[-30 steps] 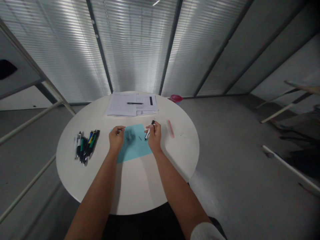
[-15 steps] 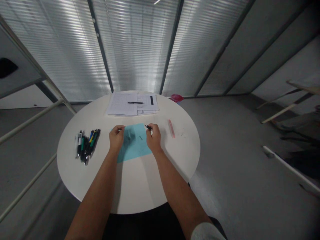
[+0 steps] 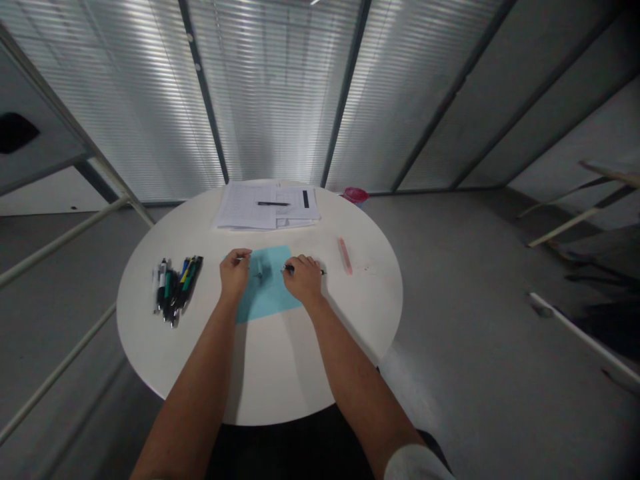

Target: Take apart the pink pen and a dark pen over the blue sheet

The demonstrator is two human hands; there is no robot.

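Note:
A light blue sheet (image 3: pixel 270 297) lies in the middle of the round white table (image 3: pixel 260 360). My left hand (image 3: pixel 234 273) rests curled on the sheet's left edge, with a small pale thing that I cannot make out at its fingertips. My right hand (image 3: pixel 303 277) is closed on a black and white pen (image 3: pixel 290 268). The pen lies almost level, its dark tip pointing left over the blue sheet.
Several pens (image 3: pixel 175 287) lie in a pile at the table's left. A stack of printed papers (image 3: pixel 267 208) with a black pen (image 3: pixel 273 203) on top sits at the far side. A pink stick (image 3: pixel 345 256) lies right of my hand. A red cup (image 3: pixel 355 195) stands beyond the rim.
My right hand has lowered the pen from upright to nearly flat and shifted left onto the blue sheet. The left hand has stayed put.

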